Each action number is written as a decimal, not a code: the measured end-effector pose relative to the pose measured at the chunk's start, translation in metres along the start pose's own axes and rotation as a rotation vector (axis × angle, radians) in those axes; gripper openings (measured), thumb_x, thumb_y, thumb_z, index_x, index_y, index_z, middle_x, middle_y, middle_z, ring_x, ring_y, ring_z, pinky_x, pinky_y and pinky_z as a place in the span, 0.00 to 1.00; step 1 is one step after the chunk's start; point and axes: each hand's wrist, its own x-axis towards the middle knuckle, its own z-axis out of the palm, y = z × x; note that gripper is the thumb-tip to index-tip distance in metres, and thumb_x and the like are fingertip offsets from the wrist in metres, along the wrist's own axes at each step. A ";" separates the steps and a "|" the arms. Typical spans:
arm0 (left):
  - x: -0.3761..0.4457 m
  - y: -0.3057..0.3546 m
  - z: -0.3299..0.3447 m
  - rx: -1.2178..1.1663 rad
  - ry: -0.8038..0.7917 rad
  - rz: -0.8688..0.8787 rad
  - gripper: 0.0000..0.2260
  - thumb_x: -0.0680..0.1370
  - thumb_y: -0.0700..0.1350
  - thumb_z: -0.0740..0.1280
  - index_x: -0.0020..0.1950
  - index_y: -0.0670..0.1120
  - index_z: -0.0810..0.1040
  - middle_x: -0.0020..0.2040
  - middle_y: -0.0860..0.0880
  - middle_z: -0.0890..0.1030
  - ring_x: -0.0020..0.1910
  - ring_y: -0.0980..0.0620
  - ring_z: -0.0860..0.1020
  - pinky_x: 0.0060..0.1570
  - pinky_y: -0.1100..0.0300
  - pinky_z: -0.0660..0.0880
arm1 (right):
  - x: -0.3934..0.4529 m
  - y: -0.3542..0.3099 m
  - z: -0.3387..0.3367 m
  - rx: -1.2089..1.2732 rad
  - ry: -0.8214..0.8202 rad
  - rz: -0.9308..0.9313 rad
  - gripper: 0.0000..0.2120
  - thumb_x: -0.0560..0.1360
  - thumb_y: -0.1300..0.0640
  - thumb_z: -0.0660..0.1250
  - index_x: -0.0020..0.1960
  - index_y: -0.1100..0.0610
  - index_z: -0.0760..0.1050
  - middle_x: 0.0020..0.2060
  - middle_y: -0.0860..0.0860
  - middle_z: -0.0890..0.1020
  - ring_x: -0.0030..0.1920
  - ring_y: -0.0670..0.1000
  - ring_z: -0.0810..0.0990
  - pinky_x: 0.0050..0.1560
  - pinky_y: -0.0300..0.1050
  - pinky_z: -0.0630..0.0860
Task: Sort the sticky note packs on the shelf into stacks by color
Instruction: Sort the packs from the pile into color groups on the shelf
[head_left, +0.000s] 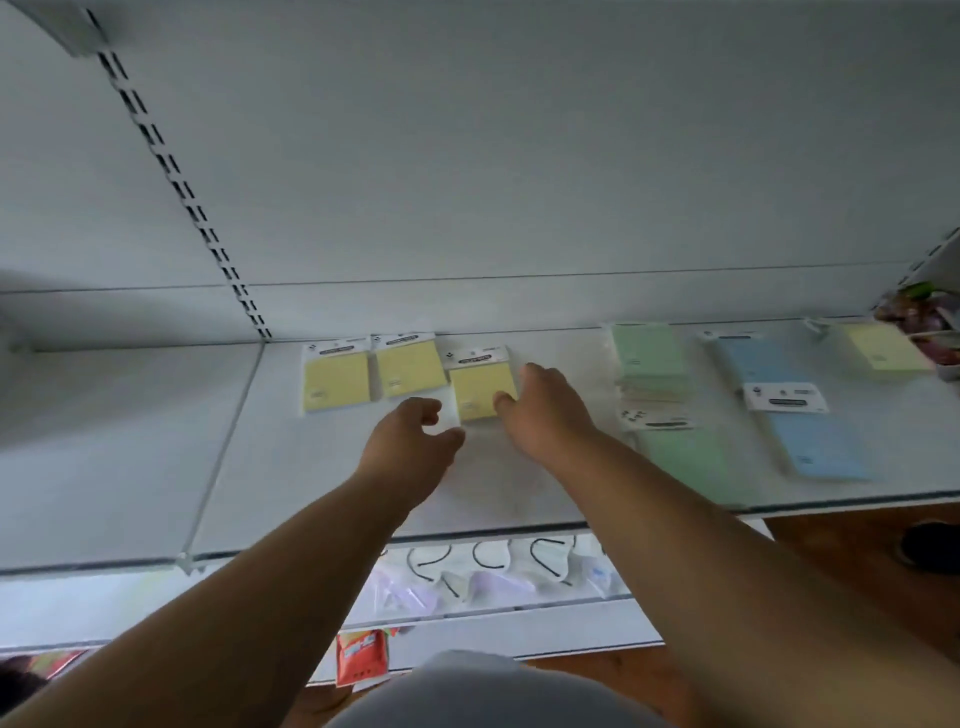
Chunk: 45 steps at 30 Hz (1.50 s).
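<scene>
Three yellow sticky note packs lie in a row on the white shelf (270, 467): one at the left (336, 376), one in the middle (410, 364) and a third (480, 387) slightly nearer to me. My right hand (545, 410) touches the third pack's right edge, thumb against its lower right corner. My left hand (410, 441) hovers just left of that pack's lower corner, fingers loosely curled, holding nothing. Green packs (649, 358) are piled right of centre, another green pack (685, 457) nearer the edge. Blue packs (763, 364) (815, 441) lie further right, and a lone yellow pack (883, 345) at the far right.
A slotted upright (171, 171) runs up the back wall at left. Colourful goods in a tray (930, 322) stand at the shelf's right end. A lower shelf holds bagged items (493, 571) and a red packet (361, 654).
</scene>
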 end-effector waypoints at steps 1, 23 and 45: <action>0.005 0.001 -0.005 -0.069 -0.074 -0.020 0.22 0.75 0.46 0.71 0.68 0.46 0.73 0.60 0.52 0.78 0.42 0.48 0.84 0.47 0.52 0.81 | 0.004 -0.007 0.004 0.004 0.001 0.033 0.20 0.77 0.49 0.62 0.63 0.60 0.70 0.59 0.60 0.75 0.58 0.61 0.76 0.52 0.46 0.71; -0.001 0.066 0.041 -0.255 -0.254 0.270 0.06 0.76 0.45 0.67 0.46 0.56 0.80 0.36 0.58 0.78 0.28 0.52 0.69 0.34 0.55 0.68 | -0.016 0.060 -0.060 0.765 0.365 0.229 0.08 0.69 0.46 0.68 0.41 0.50 0.77 0.34 0.47 0.79 0.34 0.50 0.75 0.38 0.46 0.71; -0.083 0.265 0.431 0.618 -0.272 0.318 0.13 0.76 0.50 0.67 0.55 0.45 0.74 0.53 0.45 0.79 0.52 0.45 0.79 0.42 0.58 0.69 | 0.033 0.425 -0.284 0.120 0.001 0.348 0.17 0.75 0.54 0.66 0.32 0.58 0.64 0.28 0.53 0.67 0.28 0.53 0.68 0.30 0.42 0.62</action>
